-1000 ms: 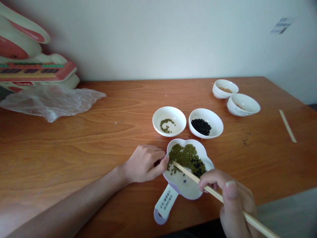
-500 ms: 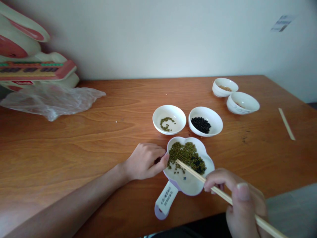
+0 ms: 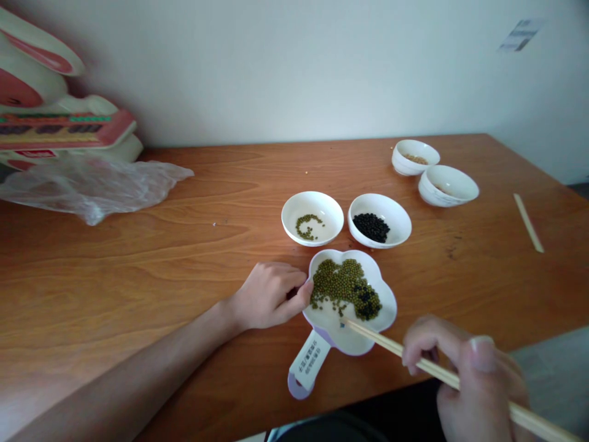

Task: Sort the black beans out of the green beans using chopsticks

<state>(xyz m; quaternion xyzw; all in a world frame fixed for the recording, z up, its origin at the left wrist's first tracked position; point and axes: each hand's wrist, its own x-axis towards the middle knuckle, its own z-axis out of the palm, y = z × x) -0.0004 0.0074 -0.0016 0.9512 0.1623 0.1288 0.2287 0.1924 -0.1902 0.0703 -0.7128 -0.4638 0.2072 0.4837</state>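
Note:
My left hand [image 3: 273, 296] pinches the left rim of a flower-shaped white and lilac dish [image 3: 386, 304] with a short labelled handle. Inside the dish lie many green mung beans [image 3: 338, 279], with some black beans [image 3: 365, 294] mixed in on the right. A pair of wooden chopsticks [image 3: 386, 344] is gripped in my right hand [image 3: 469, 368]; their tips are in the lower middle of the dish, by a small dark blue mark. Just behind the dish stand a white bowl [image 3: 330, 212] with a few mung beans and another white bowl [image 3: 399, 222] holding a pile of black beans.
Two more white bowls, one farther back [image 3: 426, 149] and one nearer [image 3: 467, 187], stand at the back right with pale contents. A wooden stick [image 3: 528, 222] lies at far right. On the left are a clear plastic bag [image 3: 115, 187] and a rabbit figure [image 3: 105, 126] against the wall.
The chopstick tips have moved from the edge of the mung beans down and right to the lower dish. My right hand has shifted right; my left hand stays at the rim.

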